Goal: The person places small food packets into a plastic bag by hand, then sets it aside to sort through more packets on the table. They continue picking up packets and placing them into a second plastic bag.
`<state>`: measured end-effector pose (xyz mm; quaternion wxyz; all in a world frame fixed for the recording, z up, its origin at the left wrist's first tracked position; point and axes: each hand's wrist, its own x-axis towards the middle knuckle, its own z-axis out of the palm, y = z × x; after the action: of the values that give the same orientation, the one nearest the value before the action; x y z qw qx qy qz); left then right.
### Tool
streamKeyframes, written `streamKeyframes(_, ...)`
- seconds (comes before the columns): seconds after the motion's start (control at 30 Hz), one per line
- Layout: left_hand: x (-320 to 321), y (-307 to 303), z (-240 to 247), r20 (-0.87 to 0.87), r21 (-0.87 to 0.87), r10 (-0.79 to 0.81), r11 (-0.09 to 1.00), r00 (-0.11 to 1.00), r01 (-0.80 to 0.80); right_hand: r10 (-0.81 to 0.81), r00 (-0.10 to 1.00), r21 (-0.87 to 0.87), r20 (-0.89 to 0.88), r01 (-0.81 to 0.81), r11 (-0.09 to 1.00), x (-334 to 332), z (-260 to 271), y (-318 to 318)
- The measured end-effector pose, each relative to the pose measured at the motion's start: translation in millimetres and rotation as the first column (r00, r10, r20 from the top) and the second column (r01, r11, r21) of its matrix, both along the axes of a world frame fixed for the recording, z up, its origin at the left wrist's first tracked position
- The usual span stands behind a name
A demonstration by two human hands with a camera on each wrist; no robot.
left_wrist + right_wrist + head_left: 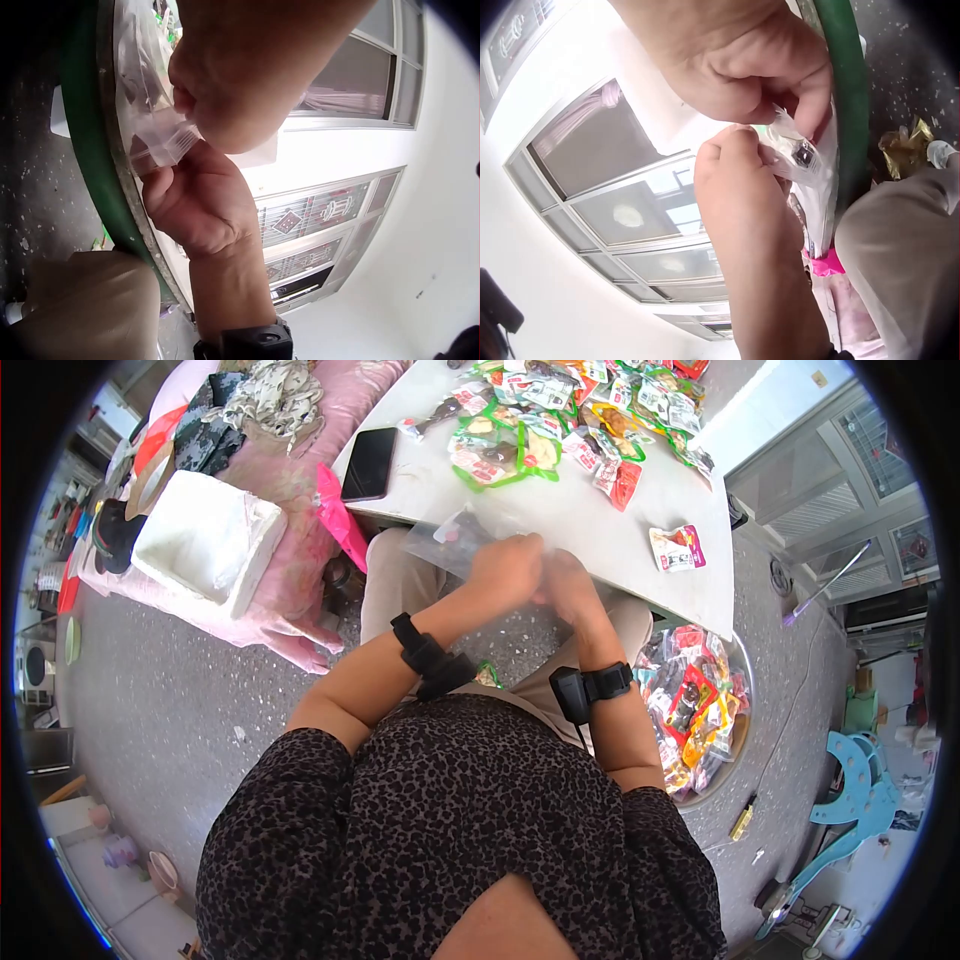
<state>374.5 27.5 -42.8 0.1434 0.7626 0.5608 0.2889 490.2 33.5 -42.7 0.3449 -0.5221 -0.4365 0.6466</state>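
A clear plastic bag (440, 545) lies over the near edge of the white table, partly above the lap. Its edge is pinched by the left hand (505, 575), whose fingers are curled. Close beside it, the right hand (575, 590) grips the same bag. In the left wrist view, the right hand (202, 199) holds a ribbed strip of the bag (161, 139) between thumb and fingers, and the left hand (225, 90) is above. In the right wrist view, a small dark shape shows at the plastic (821, 180) between the right hand (765, 64) and left hand (739, 161).
Colourful packets (500, 445) are piled on the table's far side (590, 540); a single packet (678, 548) lies at right. A phone (369, 463) is at the left corner. A basin of packets (742, 735) stands on the floor, and a white foam box (205, 545) sits on pink cloth.
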Motion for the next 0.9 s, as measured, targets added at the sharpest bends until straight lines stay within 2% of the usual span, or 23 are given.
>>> streamKeyframes(0.07, 1, -6, 3, 0.012, -0.01, -0.04, 0.999, 0.999, 0.04, -0.014, 1.0, -0.023, -0.026, 0.013, 1.0, -1, -10, 3)
streamKeyframes(0.1, 2, -7, 4, 0.024, 0.02, -0.031, 0.999, 0.999, 0.031, -0.046, 0.979, -0.019, -0.198, 0.043, 0.999, -3, -16, 6)
streamKeyframes(0.17, 5, -8, 5, 0.046, 0.082, -0.018, 0.997, 0.999, 0.014, -0.103, 0.847, -0.025, -0.522, 0.106, 0.994, -13, -28, 17)
streamKeyframes(0.27, -5, 1, 10, 0.038, 0.089, 0.026, 0.996, 0.999, -0.029, 0.013, 0.832, 0.077, -0.555, 0.036, 0.996, -27, -40, 39)
streamKeyframes(0.37, -18, 12, 6, -0.004, 0.023, 0.081, 0.997, 0.997, -0.08, -0.011, 0.879, 0.047, -0.477, 0.039, 0.998, -41, -26, 50)
streamKeyframes(0.4, -21, 14, 4, 0.024, 0.014, 0.086, 0.996, 0.996, -0.086, 0.088, 0.961, 0.122, -0.263, -0.057, 0.991, -41, -22, 55)
streamKeyframes(0.43, -24, 14, 1, 0.054, 0.004, 0.091, 0.996, 0.994, -0.091, 0.172, 0.985, 0.171, -0.028, -0.165, 0.971, -36, -19, 61)
streamKeyframes(0.47, -26, 15, -3, 0.085, -0.008, 0.096, 0.995, 0.992, -0.096, 0.237, 0.948, 0.192, 0.213, -0.278, 0.941, -30, -16, 65)
streamKeyframes(0.57, -28, 17, -11, 0.169, -0.093, 0.123, 0.99, 0.978, -0.109, 0.326, 0.937, 0.098, 0.125, -0.339, 0.936, -7, 12, 58)
streamKeyframes(0.63, -26, 20, -18, 0.174, -0.112, 0.111, 0.989, 0.979, -0.092, 0.318, 0.889, 0.09, 0.329, -0.364, 0.927, 10, 26, 84)
streamKeyframes(0.7, -24, 20, -23, 0.176, -0.116, 0.096, 0.99, 0.98, -0.076, 0.109, 0.832, 0.341, 0.544, -0.338, 0.877, 3, 31, 101)
streamKeyframes(0.77, -22, 21, -25, 0.181, -0.102, 0.081, 0.993, 0.98, -0.064, -0.153, 0.714, 0.568, 0.683, -0.388, 0.726, -19, 29, 122)
streamKeyframes(0.83, -21, 22, -23, 0.131, -0.135, 0.088, 0.988, 0.988, -0.07, -0.177, 0.737, 0.666, 0.652, -0.445, 0.599, -46, 17, 133)
streamKeyframes(0.9, -23, 23, -24, 0.106, -0.138, 0.084, 0.988, 0.991, -0.069, -0.127, 0.591, 0.543, 0.796, -0.606, 0.582, -72, 16, 139)
